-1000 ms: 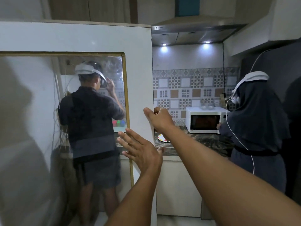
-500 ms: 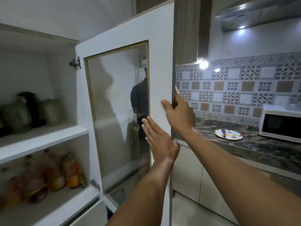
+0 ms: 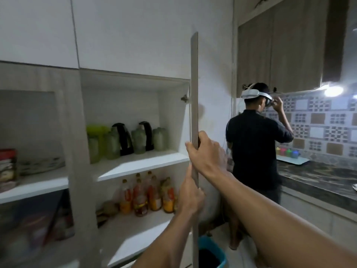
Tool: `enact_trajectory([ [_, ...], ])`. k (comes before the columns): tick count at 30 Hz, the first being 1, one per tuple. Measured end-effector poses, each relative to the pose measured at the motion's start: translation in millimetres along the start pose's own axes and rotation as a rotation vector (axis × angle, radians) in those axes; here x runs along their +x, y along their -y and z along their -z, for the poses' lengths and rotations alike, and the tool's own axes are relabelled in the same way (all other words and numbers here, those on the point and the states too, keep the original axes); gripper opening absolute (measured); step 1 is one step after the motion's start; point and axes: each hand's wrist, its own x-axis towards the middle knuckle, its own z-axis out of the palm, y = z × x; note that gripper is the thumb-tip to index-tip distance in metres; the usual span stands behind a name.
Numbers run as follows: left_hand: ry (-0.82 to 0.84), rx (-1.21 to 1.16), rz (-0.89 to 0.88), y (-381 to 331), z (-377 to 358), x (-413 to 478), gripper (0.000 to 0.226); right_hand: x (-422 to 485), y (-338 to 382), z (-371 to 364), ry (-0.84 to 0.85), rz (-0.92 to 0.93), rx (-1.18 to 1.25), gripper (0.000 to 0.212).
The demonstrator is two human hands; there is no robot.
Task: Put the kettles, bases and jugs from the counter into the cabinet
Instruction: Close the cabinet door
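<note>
Both the right hand and left hand grip the cabinet door edge. Left of them, kettles and jugs already sit shelved, so the door likely needs swinging shut next.

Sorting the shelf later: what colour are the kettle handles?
Black, on both kettles; seen in the head view.

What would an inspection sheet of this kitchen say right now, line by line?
Surface: dark marbled counter, bare where visible.
Job's things: kettles and jugs on the upper cabinet shelf.
Clutter: bottles on the lower shelf; coloured cups by the tiled wall.
Grips: left hand and right hand both hold the edge of the open cabinet door.
Cables: nothing seen.
Surroundings: another person in a headset; teal bin on the floor.
</note>
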Motion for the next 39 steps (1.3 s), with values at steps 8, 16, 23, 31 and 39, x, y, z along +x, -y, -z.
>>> enact_trajectory([
  [8, -0.379, 0.023, 0.22, 48, 116, 33, 0.027, 21, 82, -74, 0.231, 0.387, -0.05, 0.028],
  [16, -0.6, 0.138, 0.326, 122, 171, 111, 0.031, 94, 124, -178, 0.276, 0.666, -0.218, 0.084],
  [23, -0.632, 0.246, 0.406, 175, 217, 177, 0.03, 145, 166, -270, 0.294, 0.868, -0.257, 0.057],
  [31, -0.655, 0.293, 0.398, 207, 237, 222, 0.024, 168, 171, -325, 0.336, 0.939, -0.123, 0.047],
  [39, -0.802, 0.371, 0.446, 238, 251, 263, 0.109, 203, 163, -376, 0.238, 0.895, -0.146, 0.114],
])
